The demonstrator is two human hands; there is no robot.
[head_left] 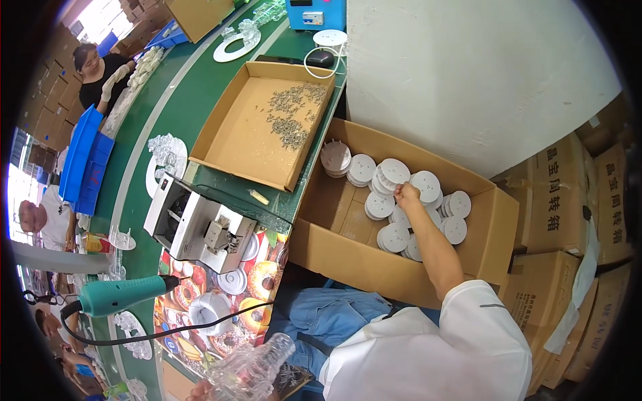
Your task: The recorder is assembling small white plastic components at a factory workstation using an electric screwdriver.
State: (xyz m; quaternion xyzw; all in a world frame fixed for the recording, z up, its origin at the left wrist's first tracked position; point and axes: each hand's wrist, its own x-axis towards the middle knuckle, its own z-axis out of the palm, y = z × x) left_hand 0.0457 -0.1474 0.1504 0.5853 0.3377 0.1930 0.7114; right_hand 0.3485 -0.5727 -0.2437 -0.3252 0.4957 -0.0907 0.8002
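My right arm reaches into an open cardboard box (401, 267). There my right hand (406, 194) is closed on the edge of a white round disc (394, 172), which sits among several stacks of similar discs (393, 236) with small holes. At the lower edge, my left hand (202, 390) is partly hidden behind a clear plastic part (251, 367) that it holds in front of my lap. The part is see-through, with a wide cup-like end toward the upper right; its exact kind I cannot make out.
A shallow cardboard tray (227, 127) of small screws lies on the green bench (137, 194). Beside it stand a white screw-feeding machine (200, 227) and a hanging teal electric screwdriver (127, 295). A white ring-shaped part (210, 314) lies on a patterned mat. Co-workers and a blue bin (87, 164) are across the bench.
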